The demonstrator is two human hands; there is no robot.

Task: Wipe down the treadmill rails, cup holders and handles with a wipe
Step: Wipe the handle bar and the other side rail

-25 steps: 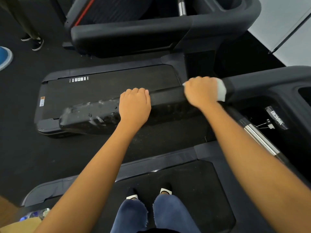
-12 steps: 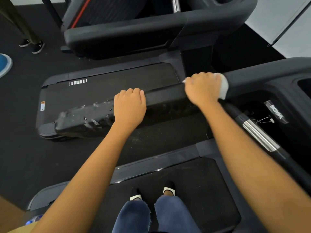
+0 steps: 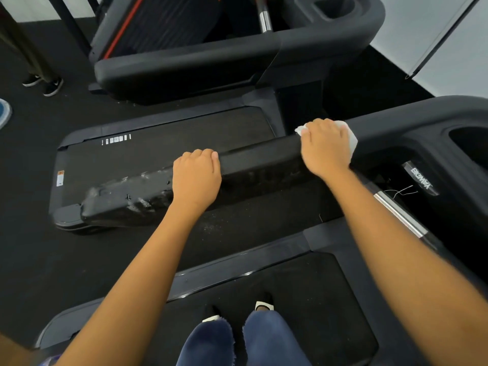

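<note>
Pressing the wipe (image 3: 351,145) onto the rail (image 3: 258,167) at its console end, my right hand (image 3: 326,149) has hardly shifted in the last second; its fingers are curled over the top, pinning the cloth, whose white corners show on both sides. My left hand (image 3: 196,178) stays wrapped bare around the rail's middle. Whitish marks cover the outer end. I judge this end is nearly done, with the cup holder (image 3: 470,143) just beside it untouched

Bare rail (image 3: 260,165) lies open between the left hand (image 3: 196,178) and right hand (image 3: 326,149), both blocking it.
</note>
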